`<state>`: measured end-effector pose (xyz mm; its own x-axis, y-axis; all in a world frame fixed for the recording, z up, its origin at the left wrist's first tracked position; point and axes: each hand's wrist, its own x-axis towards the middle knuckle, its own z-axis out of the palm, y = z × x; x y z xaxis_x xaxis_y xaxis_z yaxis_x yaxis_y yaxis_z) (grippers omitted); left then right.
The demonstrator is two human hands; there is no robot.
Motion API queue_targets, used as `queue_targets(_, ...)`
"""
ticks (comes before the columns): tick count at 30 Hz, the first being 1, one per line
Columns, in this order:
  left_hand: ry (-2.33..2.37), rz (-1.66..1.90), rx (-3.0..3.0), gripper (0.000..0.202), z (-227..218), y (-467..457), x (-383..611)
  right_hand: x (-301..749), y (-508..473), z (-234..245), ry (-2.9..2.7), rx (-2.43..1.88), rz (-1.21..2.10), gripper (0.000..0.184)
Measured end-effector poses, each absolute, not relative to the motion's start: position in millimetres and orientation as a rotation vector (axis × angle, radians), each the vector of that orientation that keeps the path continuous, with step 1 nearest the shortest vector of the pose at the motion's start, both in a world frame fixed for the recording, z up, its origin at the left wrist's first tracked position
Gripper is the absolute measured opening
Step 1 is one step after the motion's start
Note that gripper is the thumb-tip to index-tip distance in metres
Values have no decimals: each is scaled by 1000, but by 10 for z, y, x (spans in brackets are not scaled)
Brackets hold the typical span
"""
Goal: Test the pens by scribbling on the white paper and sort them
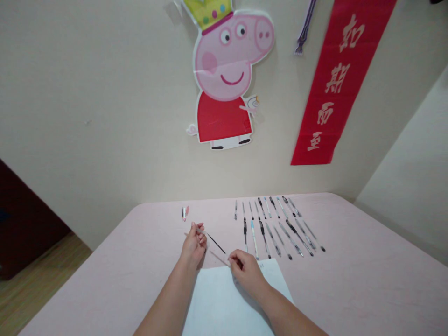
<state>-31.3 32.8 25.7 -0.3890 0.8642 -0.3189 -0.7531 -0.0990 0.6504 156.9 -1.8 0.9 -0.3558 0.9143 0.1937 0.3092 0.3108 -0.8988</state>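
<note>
- White paper lies nearest, between the person's forearms.
- Left hand: fingers curled, grasping a pale tube.
- Between the hands, a thin dark rod slants from the tube down toward the right fingertips, its lower end nearer that hand.
- Right hand: fingertips drawn together; from where I stand, I can't tell whether they grip the rod.
- Pens lie in two rows beyond.
</note>
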Motion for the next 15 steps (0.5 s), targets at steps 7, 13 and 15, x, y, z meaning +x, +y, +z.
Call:
queue_targets(7, 957, 1709, 272, 29, 230, 328, -298, 1568, -21, -1, -1811, -1076, 1049, 15)
queue_targets(13, 992, 1583, 471, 30, 197, 283, -217, 1574, -11, -10, -1835, -1081, 1023, 19)
queue_targets(15, 989, 1508, 527, 27, 215, 249, -179, 1569, -1, -29, -1807, -1075, 1049, 21)
